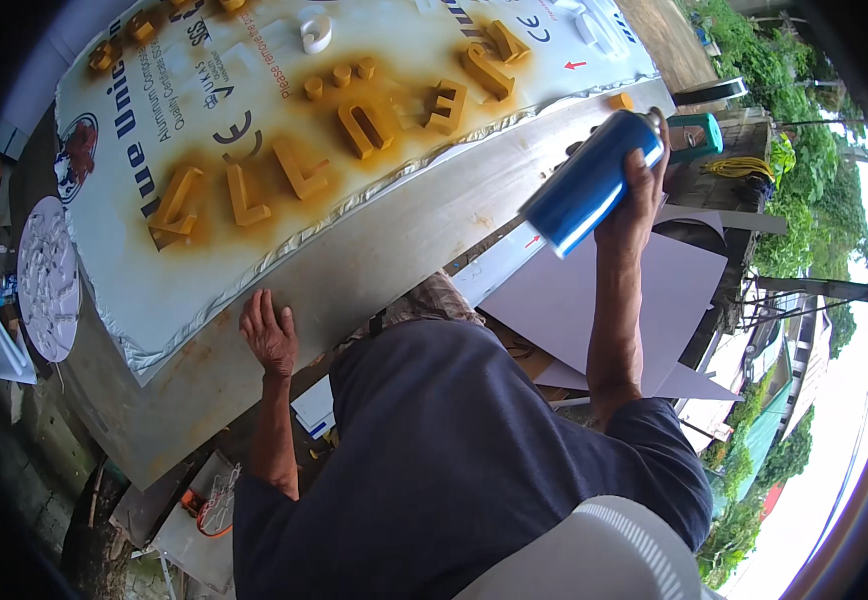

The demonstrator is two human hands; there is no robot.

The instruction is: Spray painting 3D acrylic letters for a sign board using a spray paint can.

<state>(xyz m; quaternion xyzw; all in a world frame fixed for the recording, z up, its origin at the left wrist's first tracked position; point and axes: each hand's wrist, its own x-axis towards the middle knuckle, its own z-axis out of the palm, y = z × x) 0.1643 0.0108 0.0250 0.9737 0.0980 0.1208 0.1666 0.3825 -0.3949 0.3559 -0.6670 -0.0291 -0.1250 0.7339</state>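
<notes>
Pale curved brim (594, 560), nearest the camera, at the near right; beside it, a dark navy shirt (434, 430) on the wearer.

Left hand (270, 335): grasping nothing; fingers extended, resting on the near edge of a grey metal table (374, 245).

Right hand (637, 200): fingers wrapped around a blue spray can (594, 185), a fingertip at its top end; whether it presses the nozzle, cannot tell. Can held tilted above the right part of the table, base toward the near left, top toward the far right.

White panel (169, 300): lies on the table beyond the left hand, crumpled film along its near edge, dark and red print on its face.

Raised letters (386, 125): several, coated orange-yellow, set in a row across the panel, each ringed by brownish overspray; three small round pieces (341, 74) in the same colour just behind them.

White curved piece (323, 40): uncoated, farther back on the panel.

White disc (49, 280): at left, beside the panel, surface lumpy.

Large pale sheets (674, 290): at right, partly behind the right forearm.

Teal container (709, 135) and yellow cord (739, 167): far right, near each other.
</notes>
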